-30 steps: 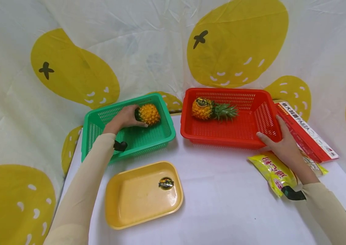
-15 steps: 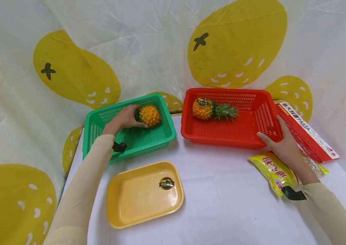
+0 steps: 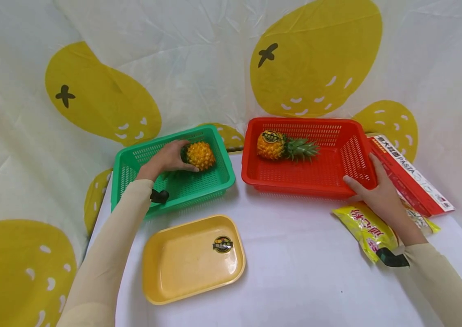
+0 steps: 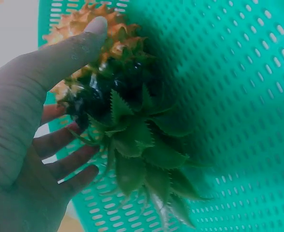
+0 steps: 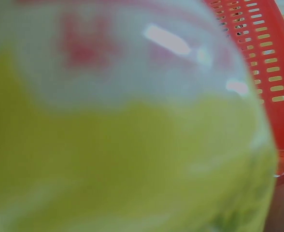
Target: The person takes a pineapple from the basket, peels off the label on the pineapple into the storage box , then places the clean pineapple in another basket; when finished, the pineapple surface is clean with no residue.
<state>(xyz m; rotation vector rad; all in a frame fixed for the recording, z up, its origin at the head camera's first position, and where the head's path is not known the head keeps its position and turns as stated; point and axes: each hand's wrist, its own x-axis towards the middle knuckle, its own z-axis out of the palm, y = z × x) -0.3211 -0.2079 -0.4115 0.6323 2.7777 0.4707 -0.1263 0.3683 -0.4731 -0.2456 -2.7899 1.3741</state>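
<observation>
My left hand (image 3: 172, 157) reaches into the green basket (image 3: 198, 193) and grips a small pineapple (image 3: 201, 155) at its crown end. In the left wrist view the thumb lies over the pineapple (image 4: 127, 121) and the fingers curl under its leaves, above the green basket's (image 4: 238, 72) mesh floor. My right hand (image 3: 371, 188) holds the near right corner of the red basket (image 3: 296, 187), thumb on the front rim, fingers along the side. A second pineapple (image 3: 272, 144) lies on its side in the red basket.
An orange-yellow tray (image 3: 182, 268) with a sticker sits on the white table in front of the green basket. A yellow snack packet (image 3: 363, 229) lies under my right wrist and fills the right wrist view. A red pasta box (image 3: 410, 177) lies right of the red basket.
</observation>
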